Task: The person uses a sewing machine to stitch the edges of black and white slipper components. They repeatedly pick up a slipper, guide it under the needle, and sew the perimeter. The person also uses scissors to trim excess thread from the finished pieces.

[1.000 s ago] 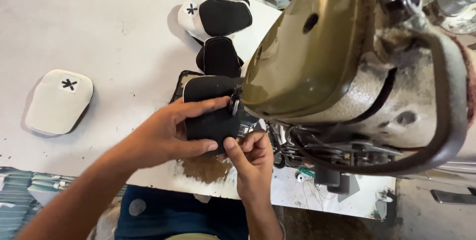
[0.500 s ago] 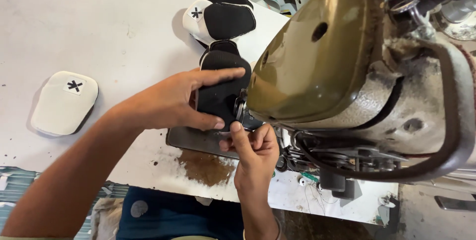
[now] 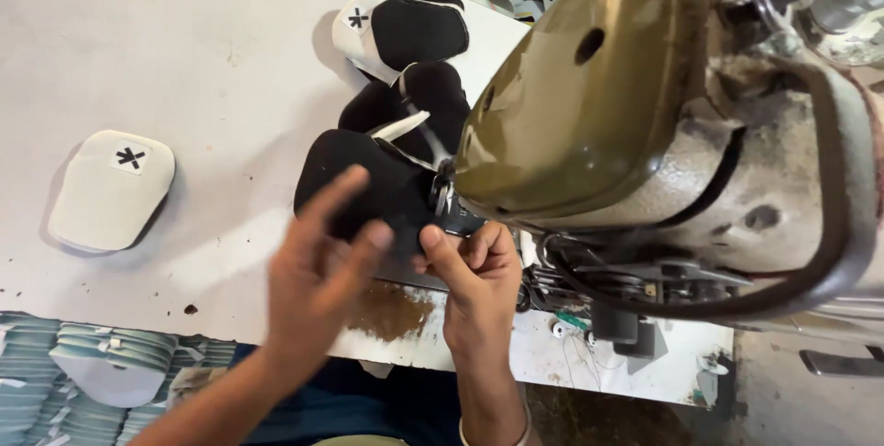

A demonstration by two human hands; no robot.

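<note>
The black padded fabric piece (image 3: 368, 184) lies in the middle of the frame on the white worktable (image 3: 184, 59), its right end tucked under the needle area of the olive-green sewing machine (image 3: 589, 105). Nearest the camera, at the lower centre, the right hand (image 3: 474, 285) pinches the near edge of that piece between thumb and curled fingers, just beside the machine's metal foot. The left hand (image 3: 318, 266) hovers over the piece with its fingers spread and loose (it is blurred, so whether the fingertips touch the fabric cannot be told). A brown stain (image 3: 387, 310) marks the table edge just below the hands. At the lower left sits a stack of pale teal and white pieces (image 3: 101, 368). Further off, at the left, a white padded piece with a black star mark (image 3: 110, 188) lies alone, well apart. At the upper centre, more black and white padded pieces (image 3: 405, 32) are piled beside the machine.
</note>
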